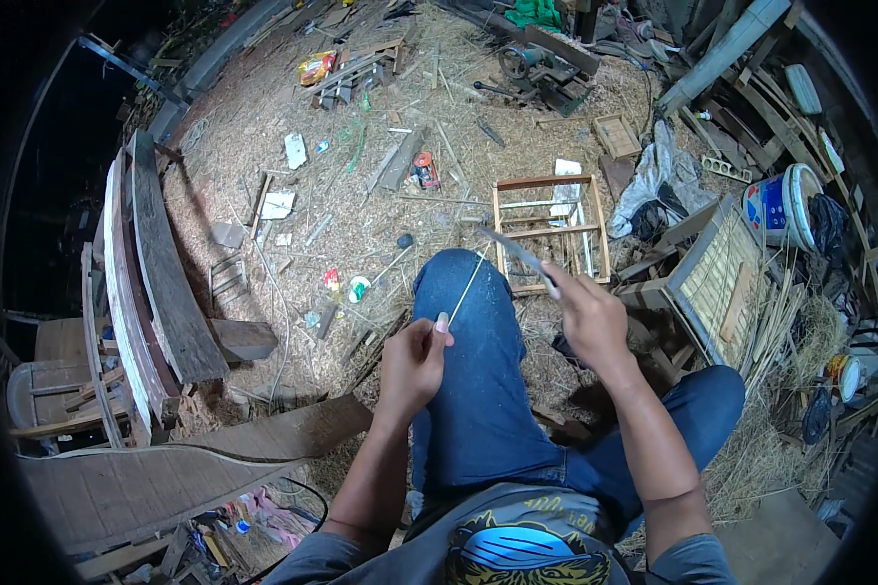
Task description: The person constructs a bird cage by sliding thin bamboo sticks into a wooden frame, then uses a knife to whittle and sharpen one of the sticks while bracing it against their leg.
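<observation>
My left hand (413,369) pinches the lower end of a thin pale strip (469,285) of wood or bamboo between thumb and fingers. The strip slants up and away over my raised knee (463,312) in blue jeans. In my right hand (592,320), to the right of that knee, is a knife (522,254). Its long narrow blade points up and left, with the tip close to the far end of the strip. Whether blade and strip touch, I cannot tell. Just beyond the knee, a small open wooden frame (554,232) with crossbars lies on the ground.
Wood shavings and scraps cover the ground. Long planks (171,283) stand at the left, and a wide board (195,468) reaches in near my left arm. At the right are a slatted wooden crate (717,278) and a white-and-blue bucket (773,207). A machine (537,68) stands farther off.
</observation>
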A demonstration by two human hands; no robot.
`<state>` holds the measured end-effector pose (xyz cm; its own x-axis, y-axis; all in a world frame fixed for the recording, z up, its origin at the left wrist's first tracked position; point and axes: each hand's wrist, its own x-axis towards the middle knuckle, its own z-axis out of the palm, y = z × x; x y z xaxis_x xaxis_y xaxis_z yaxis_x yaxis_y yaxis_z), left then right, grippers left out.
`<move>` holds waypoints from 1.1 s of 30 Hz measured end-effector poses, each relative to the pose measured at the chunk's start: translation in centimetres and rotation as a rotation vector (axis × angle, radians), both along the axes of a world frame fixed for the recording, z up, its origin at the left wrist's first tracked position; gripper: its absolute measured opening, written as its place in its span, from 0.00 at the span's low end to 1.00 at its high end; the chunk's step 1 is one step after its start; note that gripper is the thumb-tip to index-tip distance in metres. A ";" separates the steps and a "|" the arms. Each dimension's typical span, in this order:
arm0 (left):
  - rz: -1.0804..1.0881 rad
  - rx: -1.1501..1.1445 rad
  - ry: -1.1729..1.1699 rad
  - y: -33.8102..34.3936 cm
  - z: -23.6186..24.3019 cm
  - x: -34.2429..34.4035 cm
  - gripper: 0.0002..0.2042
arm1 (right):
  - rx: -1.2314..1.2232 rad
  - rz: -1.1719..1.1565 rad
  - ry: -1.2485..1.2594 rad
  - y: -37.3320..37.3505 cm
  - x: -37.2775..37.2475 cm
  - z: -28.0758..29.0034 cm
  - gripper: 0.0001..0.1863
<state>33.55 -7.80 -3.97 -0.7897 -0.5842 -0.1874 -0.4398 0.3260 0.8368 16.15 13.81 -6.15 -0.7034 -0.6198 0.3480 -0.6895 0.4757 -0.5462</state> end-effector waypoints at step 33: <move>-0.451 0.755 0.082 30.6 -13.3 -23.0 0.12 | 0.112 -1.248 -0.036 22.7 -9.2 -11.8 0.20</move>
